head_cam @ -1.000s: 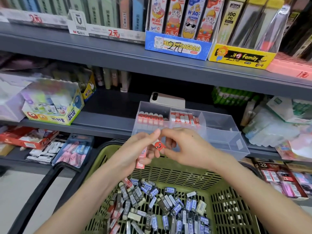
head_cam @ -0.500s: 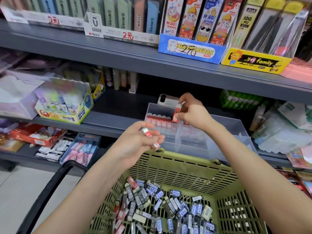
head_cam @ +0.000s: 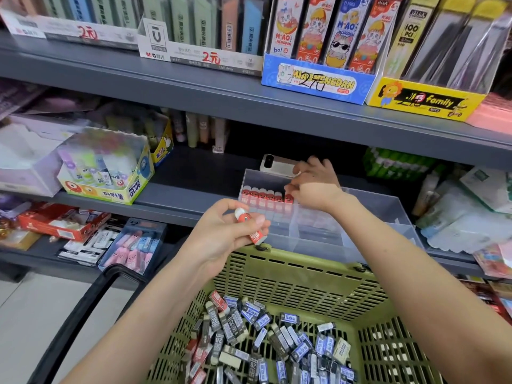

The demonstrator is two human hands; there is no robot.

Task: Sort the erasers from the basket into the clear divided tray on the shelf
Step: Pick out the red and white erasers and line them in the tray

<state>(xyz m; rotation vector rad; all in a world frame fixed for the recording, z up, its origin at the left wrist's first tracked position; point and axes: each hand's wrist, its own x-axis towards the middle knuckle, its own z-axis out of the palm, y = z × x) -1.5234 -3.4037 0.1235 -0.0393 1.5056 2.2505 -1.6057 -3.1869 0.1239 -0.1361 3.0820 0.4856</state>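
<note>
1. On the grey shelf (head_cam: 180,195), found the clear divided tray (head_cam: 388,217), its front edge just behind the far rim of the green basket (head_cam: 304,261).
2. Noted a row of red erasers (head_cam: 263,195) standing upright in the tray's left rear compartment.
3. Saw the right hand (head_cam: 315,187) at the right end of that row, fingertips down on the last eraser (head_cam: 289,198); could not tell pinch from touch.
4. Recorded the left hand (head_cam: 221,234) raised above the basket rim, curled round two red held erasers (head_cam: 243,213).
5. Logged a pile of loose erasers (head_cam: 263,328) in grey, blue and red sleeves on the basket floor.
</note>
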